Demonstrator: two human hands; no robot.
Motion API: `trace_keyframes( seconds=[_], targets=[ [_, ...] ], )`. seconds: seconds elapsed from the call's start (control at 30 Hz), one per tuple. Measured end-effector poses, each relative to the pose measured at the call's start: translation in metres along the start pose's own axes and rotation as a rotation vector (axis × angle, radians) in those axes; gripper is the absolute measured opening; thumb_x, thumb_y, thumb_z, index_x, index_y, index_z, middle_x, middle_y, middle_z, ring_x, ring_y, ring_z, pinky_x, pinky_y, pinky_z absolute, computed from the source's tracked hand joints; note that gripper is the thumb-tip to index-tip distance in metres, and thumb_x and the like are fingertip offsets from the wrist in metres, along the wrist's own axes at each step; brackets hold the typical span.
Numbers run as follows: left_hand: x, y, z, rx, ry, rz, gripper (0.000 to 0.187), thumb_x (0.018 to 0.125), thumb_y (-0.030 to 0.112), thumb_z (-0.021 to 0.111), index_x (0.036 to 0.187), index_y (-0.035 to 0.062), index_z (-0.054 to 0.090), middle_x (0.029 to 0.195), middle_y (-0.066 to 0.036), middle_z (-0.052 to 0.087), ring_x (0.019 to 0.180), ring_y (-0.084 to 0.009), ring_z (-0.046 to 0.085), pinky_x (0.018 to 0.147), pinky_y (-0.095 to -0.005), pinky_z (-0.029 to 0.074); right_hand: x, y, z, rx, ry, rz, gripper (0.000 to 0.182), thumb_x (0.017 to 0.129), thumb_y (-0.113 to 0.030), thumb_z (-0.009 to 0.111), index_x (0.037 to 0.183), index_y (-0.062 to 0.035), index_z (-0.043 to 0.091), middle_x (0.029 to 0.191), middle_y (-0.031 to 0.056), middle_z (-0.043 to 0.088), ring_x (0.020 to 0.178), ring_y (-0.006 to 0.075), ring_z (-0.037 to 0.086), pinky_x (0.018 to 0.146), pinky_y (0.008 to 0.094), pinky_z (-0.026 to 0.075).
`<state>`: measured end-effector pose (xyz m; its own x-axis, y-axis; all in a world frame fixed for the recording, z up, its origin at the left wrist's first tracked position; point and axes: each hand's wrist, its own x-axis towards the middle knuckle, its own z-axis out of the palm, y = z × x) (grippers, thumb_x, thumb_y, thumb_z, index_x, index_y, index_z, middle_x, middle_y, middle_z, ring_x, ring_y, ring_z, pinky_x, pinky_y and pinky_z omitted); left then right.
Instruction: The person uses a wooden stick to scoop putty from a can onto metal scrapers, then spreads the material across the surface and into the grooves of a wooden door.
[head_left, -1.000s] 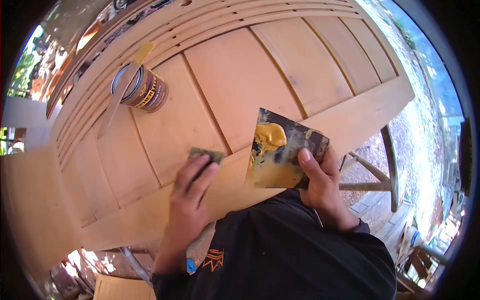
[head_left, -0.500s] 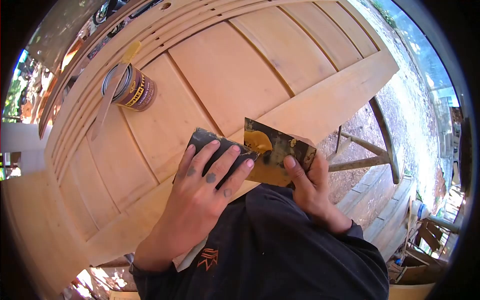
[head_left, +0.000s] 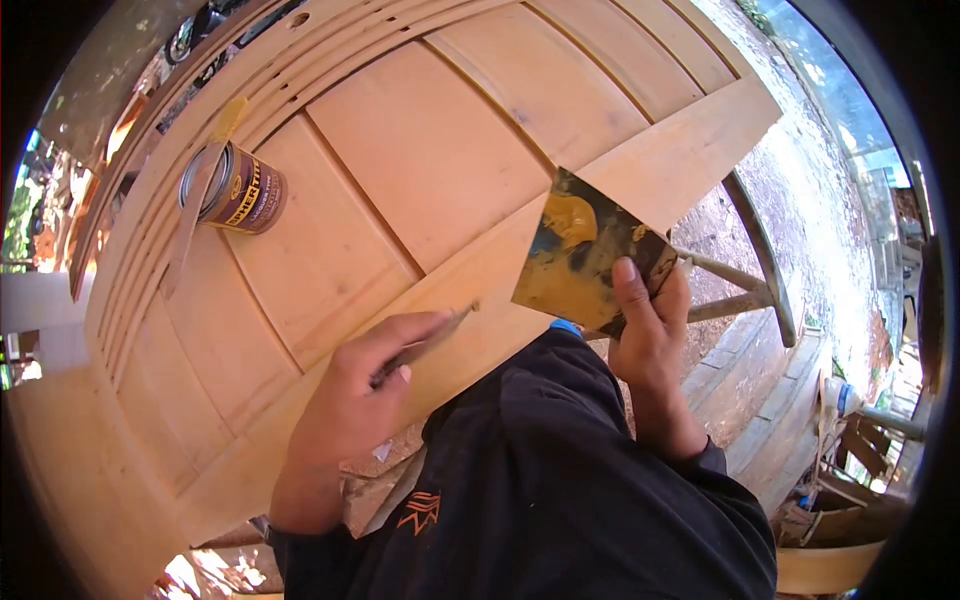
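Note:
My left hand (head_left: 365, 395) grips a thin dark scraper blade (head_left: 432, 342), seen nearly edge-on over the near rail of a wooden door (head_left: 440, 160). The blade's tip is beside a small brown spot (head_left: 476, 305) on that rail; whether they touch is unclear. In my right hand (head_left: 650, 325) is a dark square plate (head_left: 590, 260) smeared with yellow-brown putty (head_left: 570, 220), my thumb on its top face. A labelled can (head_left: 255, 195) stands on the door at the upper left, a flat stick (head_left: 195, 205) lying across its top.
Beneath the door's right side is a metal stand leg (head_left: 765, 260). Wooden planks (head_left: 770, 400) lie on the ground at the right. Scrap wood (head_left: 860, 520) and a white and blue container (head_left: 845, 398) sit at the far right.
My left hand has moved down from the plate, turning its blade edge-on over the rail. The plate in my right hand has shifted up and right, away from the blade. The view has shifted slightly.

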<state>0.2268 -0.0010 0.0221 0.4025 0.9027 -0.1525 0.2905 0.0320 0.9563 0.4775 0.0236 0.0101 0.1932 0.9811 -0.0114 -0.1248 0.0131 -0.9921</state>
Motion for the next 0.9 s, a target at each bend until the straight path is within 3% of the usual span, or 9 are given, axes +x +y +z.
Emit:
trace_keyframes(
  seconds=[0.1,0.2,0.4,0.47,0.53,0.57,0.67,0.7,0.9],
  targets=[
    [0.010,-0.004,0.001,-0.508,0.102,-0.266,0.044,0.077,-0.008,0.050,0.121,-0.0079,0.048,0.109,-0.008,0.060,0.104,-0.0125,0.055,0.092,-0.0275,0.042,0.028,0.010,-0.015,-0.017,0.011,0.058,0.024,0.093,-0.011,0.051,0.111,0.0042,0.051,0.097,0.0058,0.060,0.086,0.0109,0.055,0.077,0.0239,0.044],
    [0.023,-0.023,0.011,-0.793,0.244,-0.338,0.048,0.076,-0.005,0.056,0.123,-0.0076,0.046,0.111,-0.009,0.060,0.104,-0.0154,0.056,0.093,-0.0291,0.042,0.071,0.023,-0.022,0.167,-0.036,0.142,0.025,0.092,-0.011,0.051,0.112,0.0038,0.051,0.100,0.0078,0.061,0.089,0.0139,0.057,0.081,0.0270,0.046],
    [0.056,-0.042,0.052,-1.274,0.691,-0.177,0.073,0.063,0.009,0.075,0.125,-0.0088,0.041,0.114,-0.018,0.057,0.104,-0.0269,0.058,0.088,-0.0368,0.047,0.191,0.063,-0.039,0.166,-0.217,0.318,0.030,0.092,-0.011,0.050,0.119,0.0025,0.047,0.108,0.0119,0.060,0.096,0.0191,0.060,0.083,0.0314,0.049],
    [0.062,-0.042,0.065,-1.341,0.746,-0.068,0.069,0.061,0.008,0.073,0.122,-0.0063,0.043,0.108,-0.022,0.057,0.094,-0.0311,0.060,0.077,-0.0424,0.052,0.227,0.077,-0.040,0.107,-0.265,0.408,0.030,0.092,-0.011,0.050,0.119,0.0025,0.047,0.107,0.0115,0.060,0.096,0.0188,0.060,0.082,0.0313,0.049],
    [0.073,-0.035,0.076,-1.353,0.773,0.070,0.065,0.066,0.005,0.064,0.126,-0.0012,0.041,0.108,-0.014,0.046,0.078,-0.0236,0.048,0.060,-0.0326,0.044,0.254,0.088,-0.036,0.096,-0.273,0.466,0.029,0.092,-0.012,0.049,0.118,0.0025,0.048,0.107,0.0110,0.060,0.095,0.0180,0.060,0.082,0.0308,0.049],
    [0.073,-0.037,0.074,-1.193,0.730,0.093,0.068,0.066,0.003,0.063,0.130,0.0017,0.042,0.109,-0.015,0.050,0.084,-0.0246,0.051,0.066,-0.0342,0.047,0.263,0.088,-0.032,0.101,-0.298,0.495,0.029,0.092,-0.012,0.049,0.117,0.0021,0.048,0.107,0.0112,0.059,0.094,0.0178,0.060,0.081,0.0299,0.049],
    [0.078,0.011,0.089,-0.388,1.250,-0.598,0.057,0.065,-0.004,0.062,0.120,0.0022,0.049,0.105,-0.021,0.058,0.089,-0.0307,0.058,0.073,-0.0364,0.049,0.286,0.095,-0.033,0.003,-0.358,0.495,0.029,0.092,-0.012,0.048,0.117,0.0017,0.047,0.107,0.0111,0.059,0.094,0.0178,0.060,0.079,0.0287,0.050],
    [0.087,0.013,0.085,-0.134,1.121,-0.593,0.048,0.067,-0.007,0.058,0.114,0.0026,0.054,0.105,-0.021,0.058,0.094,-0.0307,0.058,0.080,-0.0382,0.048,0.290,0.101,-0.032,0.020,-0.349,0.463,0.029,0.092,-0.012,0.048,0.118,0.0016,0.045,0.105,0.0112,0.059,0.093,0.0181,0.061,0.078,0.0288,0.050],
    [0.178,0.018,0.061,0.417,0.399,-0.654,0.041,0.070,-0.009,0.054,0.108,0.0038,0.060,0.112,-0.013,0.058,0.105,-0.0335,0.055,0.089,-0.0436,0.045,0.295,0.117,-0.046,-0.083,-0.282,0.491,0.032,0.091,-0.011,0.047,0.119,0.0033,0.044,0.110,0.0130,0.056,0.100,0.0206,0.057,0.085,0.0327,0.046]
  ],
)
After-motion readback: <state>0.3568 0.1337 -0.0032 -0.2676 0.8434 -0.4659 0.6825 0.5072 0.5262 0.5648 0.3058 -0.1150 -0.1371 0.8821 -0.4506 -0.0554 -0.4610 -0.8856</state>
